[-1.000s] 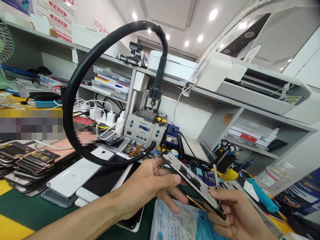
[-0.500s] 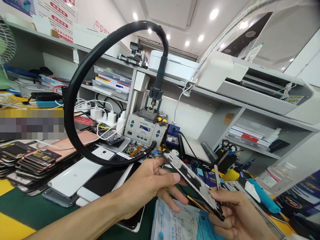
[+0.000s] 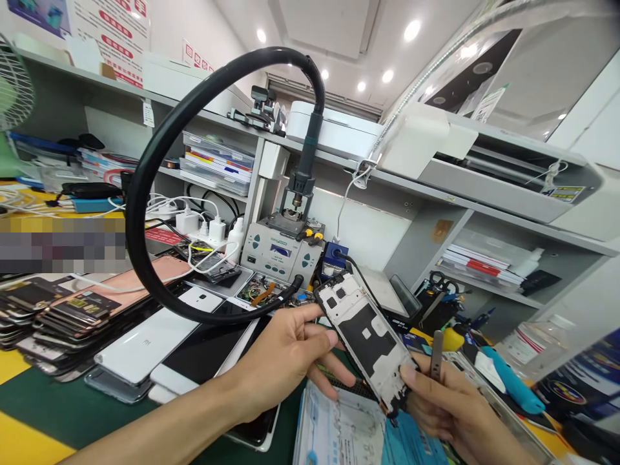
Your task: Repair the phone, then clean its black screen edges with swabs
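A bare phone mid-frame (image 3: 346, 313), silver-grey with a black patch in its middle, is held tilted above the bench. My left hand (image 3: 295, 352) grips its upper left edge with thumb and index finger, the other fingers spread below. My right hand (image 3: 450, 397) pinches the lower right end with the thumb on the face. A flat metal tool, perhaps tweezers (image 3: 436, 352), sticks up from between the right fingers; its lower part is hidden. Beneath the mid-frame lies a blue-and-white printed mat or booklet (image 3: 339, 426).
White phones (image 3: 150, 336) and a stack of phone parts (image 3: 72, 329) lie left. A black hose (image 3: 138, 213) loops up from the hot-air station (image 3: 276, 252). To the right are scissors (image 3: 443, 284), a turquoise-handled tool (image 3: 513, 381) and a clear bottle (image 3: 542, 342).
The phone mid-frame has turned from nearly edge-on to show its broad face. My right hand has rotated with it, and the metal tool has swung more upright. Both hands keep their grip.
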A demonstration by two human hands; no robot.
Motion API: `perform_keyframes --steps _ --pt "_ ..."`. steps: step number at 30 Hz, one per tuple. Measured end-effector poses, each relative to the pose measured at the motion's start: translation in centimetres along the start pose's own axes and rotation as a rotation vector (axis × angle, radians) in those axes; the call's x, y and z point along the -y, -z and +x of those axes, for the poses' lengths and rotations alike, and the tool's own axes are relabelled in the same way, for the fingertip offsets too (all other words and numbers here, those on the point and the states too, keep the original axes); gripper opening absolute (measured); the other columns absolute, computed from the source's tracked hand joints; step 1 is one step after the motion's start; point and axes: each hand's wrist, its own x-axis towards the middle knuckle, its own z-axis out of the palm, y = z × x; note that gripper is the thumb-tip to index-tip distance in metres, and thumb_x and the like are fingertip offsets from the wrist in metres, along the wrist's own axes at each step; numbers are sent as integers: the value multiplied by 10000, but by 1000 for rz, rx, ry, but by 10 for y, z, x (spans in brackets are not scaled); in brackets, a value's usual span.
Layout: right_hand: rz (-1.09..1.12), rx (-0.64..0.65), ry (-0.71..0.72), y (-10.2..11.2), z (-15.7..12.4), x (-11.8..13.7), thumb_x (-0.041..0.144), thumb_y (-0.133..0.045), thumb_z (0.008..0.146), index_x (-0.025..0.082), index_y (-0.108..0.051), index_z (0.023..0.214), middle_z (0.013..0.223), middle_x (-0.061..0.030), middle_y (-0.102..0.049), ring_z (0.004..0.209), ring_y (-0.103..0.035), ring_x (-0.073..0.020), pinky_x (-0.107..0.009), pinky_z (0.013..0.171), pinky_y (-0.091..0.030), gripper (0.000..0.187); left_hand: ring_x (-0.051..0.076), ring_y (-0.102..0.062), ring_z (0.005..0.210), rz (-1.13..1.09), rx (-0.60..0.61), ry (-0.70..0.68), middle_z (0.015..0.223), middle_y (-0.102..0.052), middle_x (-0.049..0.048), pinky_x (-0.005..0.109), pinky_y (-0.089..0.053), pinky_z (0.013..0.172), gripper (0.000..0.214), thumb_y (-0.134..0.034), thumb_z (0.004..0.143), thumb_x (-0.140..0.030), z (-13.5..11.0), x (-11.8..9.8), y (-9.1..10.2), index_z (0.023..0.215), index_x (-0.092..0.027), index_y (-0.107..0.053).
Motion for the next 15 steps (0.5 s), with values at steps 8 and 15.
perform_keyframes --steps 8,15 --pt "-334 12 203 -9 -2 2 504 -641 962 189 -626 726 557 91 -243 499 -163 -95 -253 470 -205 394 190 -732 636 92 -51 -55 700 -742 107 247 -591 539 228 -605 934 -344 1 0 1 887 -121 -617" --pt "-464 1 244 -15 -3 4 543 -664 907 207 -753 876 770 -24 -634 803 -572 -247 -333 771 -486 350 239 -746 718 156 -63 -93 779 -711 91 278 -578 521 261 -591 939 -386 2 1 3 886 -131 -605"
